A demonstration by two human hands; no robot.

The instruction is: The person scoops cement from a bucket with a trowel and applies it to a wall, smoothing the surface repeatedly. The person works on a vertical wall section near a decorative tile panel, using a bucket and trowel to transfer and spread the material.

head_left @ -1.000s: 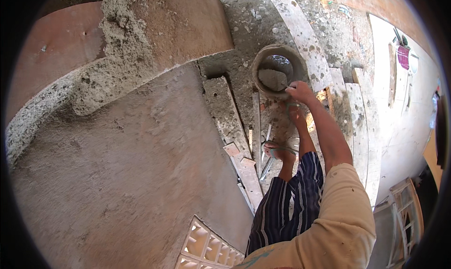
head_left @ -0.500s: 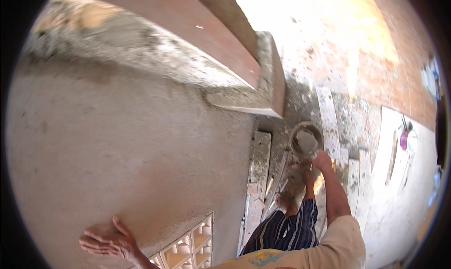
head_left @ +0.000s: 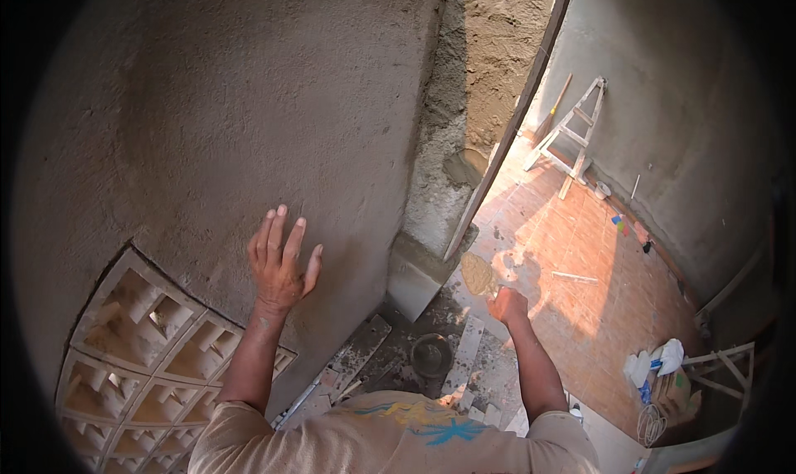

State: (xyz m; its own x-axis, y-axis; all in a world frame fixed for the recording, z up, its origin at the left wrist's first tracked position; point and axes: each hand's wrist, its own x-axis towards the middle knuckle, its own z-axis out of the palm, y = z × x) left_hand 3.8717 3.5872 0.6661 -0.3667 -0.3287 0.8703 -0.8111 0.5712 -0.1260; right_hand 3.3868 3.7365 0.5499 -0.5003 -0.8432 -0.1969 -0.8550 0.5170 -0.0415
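Two hands to report. Right hand [head_left: 506,305] first?

— My fist is wrapped round the handle of a trowel [head_left: 495,290]; fingers hide most of the grip.

Blade loaded?

— Yes. Heap of mortar [head_left: 476,272] on it.

Trowel position?

— Just beyond my right fist, near the low end of the dark board [head_left: 513,113]. Well apart from my left hand [head_left: 280,263].

Left state?

— Fingers spread, thumb out, grip empty. Back of it faces me, plastered wall [head_left: 207,126] behind. Can't tell if the palm touches. Vent-block grille [head_left: 153,378] is near it, below and to the left.

Bucket [head_left: 432,336]?

— On the spattered ground, beside a pale plank [head_left: 464,354]. Contents too dark to read.

Far side?

— White stepladder [head_left: 572,135] by the grey wall, tiled floor [head_left: 572,250] in front, part sunlit.
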